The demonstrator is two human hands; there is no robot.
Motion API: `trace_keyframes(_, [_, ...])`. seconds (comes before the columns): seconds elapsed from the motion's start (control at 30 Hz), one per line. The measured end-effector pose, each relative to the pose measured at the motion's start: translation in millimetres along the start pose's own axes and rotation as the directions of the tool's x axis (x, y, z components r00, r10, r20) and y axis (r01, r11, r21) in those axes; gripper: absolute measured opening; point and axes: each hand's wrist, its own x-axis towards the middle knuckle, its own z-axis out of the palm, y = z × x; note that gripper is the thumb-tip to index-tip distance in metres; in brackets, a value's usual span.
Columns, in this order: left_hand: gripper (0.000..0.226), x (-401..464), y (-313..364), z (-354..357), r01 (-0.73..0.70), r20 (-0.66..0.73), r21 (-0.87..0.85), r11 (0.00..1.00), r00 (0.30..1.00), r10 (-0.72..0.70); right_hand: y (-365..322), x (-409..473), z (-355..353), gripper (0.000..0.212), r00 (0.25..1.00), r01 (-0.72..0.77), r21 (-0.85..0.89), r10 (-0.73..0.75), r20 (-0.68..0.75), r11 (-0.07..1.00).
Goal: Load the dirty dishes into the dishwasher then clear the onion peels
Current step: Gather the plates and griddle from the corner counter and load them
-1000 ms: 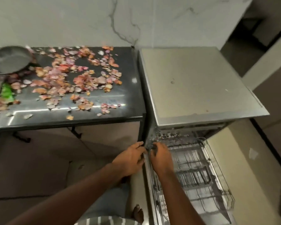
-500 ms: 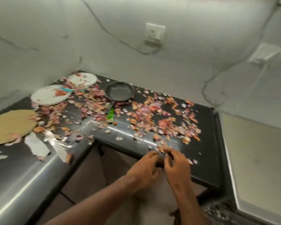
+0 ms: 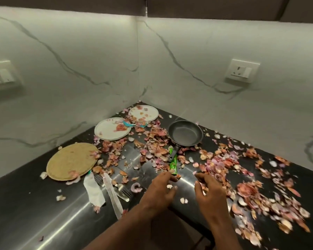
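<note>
We are at the dish-collection step; nothing is lifted yet. Our left hand [image 3: 159, 191] and right hand [image 3: 210, 191] hover over the black polished countertop [image 3: 25, 213], fingers loosely spread, holding nothing. The small black frying pan [image 3: 185, 133] sits just ahead, its handle pointing towards us; two white round plates [image 3: 112, 129] lie behind it to the left, cutlery [image 3: 114, 192] nearer left. Pink onion peels [image 3: 260, 186] are strewn across the surface. Next, we judge, calls for gripping the pan handle. Half a second ago, both hands met at the counter edge; they have since parted and advanced.
</note>
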Motion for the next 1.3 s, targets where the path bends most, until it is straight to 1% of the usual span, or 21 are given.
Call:
trace_keyframes(0.1, [0.022, 14, -7, 2, 0.058, -0.031, -0.025, 0.998, 0.998, -0.058, 10, 22, 5, 0.031, 0.999, -0.039, 0.054, 0.038, 0.028, 0.998])
trace_keyframes(0.2, [0.018, 29, -9, 5, 0.134, -0.085, -0.074, 0.988, 0.987, -0.140, 20, 47, 7, 0.030, 0.996, -0.035, 0.072, 0.029, 0.080, 0.997])
trace_keyframes(0.3, [0.019, 46, -11, 3, 0.218, -0.154, -0.103, 0.971, 0.961, -0.232, 28, 71, 10, 0.032, 0.994, -0.022, 0.110, 0.011, 0.105, 0.994])
trace_keyframes(0.37, [0.018, 57, -12, -3, 0.284, -0.209, -0.156, 0.946, 0.927, -0.312, 30, 87, 14, 0.032, 0.993, 0.002, 0.145, -0.020, 0.121, 0.989])
trace_keyframes(0.43, [0.018, 64, -18, -11, 0.374, -0.266, -0.227, 0.899, 0.865, -0.427, 35, 100, 25, 0.030, 0.987, -0.002, 0.168, -0.024, 0.157, 0.986])
trace_keyframes(0.5, [0.019, 68, -29, -22, 0.446, -0.309, -0.327, 0.833, 0.782, -0.541, 34, 107, 35, 0.031, 0.977, 0.009, 0.183, -0.048, 0.207, 0.983])
trace_keyframes(0.57, [0.018, 75, -43, -37, 0.458, -0.351, -0.459, 0.761, 0.693, -0.629, 32, 115, 45, 0.031, 0.968, 0.018, 0.204, -0.069, 0.242, 0.979])
trace_keyframes(0.63, [0.016, 85, -61, -55, 0.452, -0.358, -0.591, 0.668, 0.595, -0.720, 31, 123, 54, 0.029, 0.963, 0.005, 0.239, -0.069, 0.259, 0.971])
trace_keyframes(0.67, [0.016, 93, -73, -66, 0.443, -0.355, -0.640, 0.628, 0.555, -0.752, 29, 128, 58, 0.029, 0.961, 0.007, 0.246, -0.074, 0.266, 0.969])
trace_keyframes(0.73, [0.013, 112, -95, -90, 0.433, -0.341, -0.699, 0.570, 0.499, -0.797, 24, 140, 65, 0.032, 0.960, 0.016, 0.250, -0.085, 0.268, 0.968])
trace_keyframes(0.8, [0.004, 131, -113, -112, 0.477, -0.333, -0.694, 0.539, 0.451, -0.828, 19, 150, 68, 0.034, 0.966, -0.002, 0.257, -0.064, 0.250, 0.966])
trace_keyframes(0.9, [0.009, 162, -144, -147, 0.561, -0.385, -0.637, 0.529, 0.363, -0.849, 11, 163, 78, 0.037, 0.975, -0.002, 0.240, -0.051, 0.214, 0.971])
trace_keyframes(0.97, [0.038, 178, -160, -169, 0.605, -0.436, -0.603, 0.520, 0.296, -0.850, 6, 168, 82, 0.038, 0.980, -0.005, 0.222, -0.039, 0.194, 0.975])
trace_keyframes(1.03, [0.050, 189, -166, -186, 0.632, -0.444, -0.605, 0.484, 0.237, -0.864, 5, 173, 85, 0.038, 0.982, -0.001, 0.203, -0.038, 0.188, 0.979])
trace_keyframes(1.07, [0.052, 194, -168, -192, 0.656, -0.429, -0.600, 0.459, 0.221, -0.876, 4, 175, 85, 0.038, 0.984, -0.016, 0.200, -0.019, 0.176, 0.980])
trace_keyframes(1.13, [0.055, 204, -182, -202, 0.696, -0.437, -0.567, 0.441, 0.200, -0.877, 5, 176, 85, 0.040, 0.994, 0.003, 0.131, -0.017, 0.106, 0.991])
trace_keyframes(1.2, [0.061, 211, -190, -206, 0.728, -0.441, -0.529, 0.437, 0.204, -0.874, 9, 179, 81, 0.047, 0.994, -0.017, 0.118, 0.004, 0.113, 0.993])
trace_keyframes(1.27, [0.066, 217, -206, -207, 0.741, -0.432, -0.513, 0.433, 0.213, -0.876, 12, 180, 75, 0.047, 0.995, -0.016, 0.078, 0.008, 0.103, 0.997])
trace_keyframes(1.3, [0.068, 216, -210, -206, 0.754, -0.426, -0.504, 0.420, 0.206, -0.881, 14, 179, 73, 0.047, 0.991, -0.037, 0.064, 0.029, 0.130, 0.997])
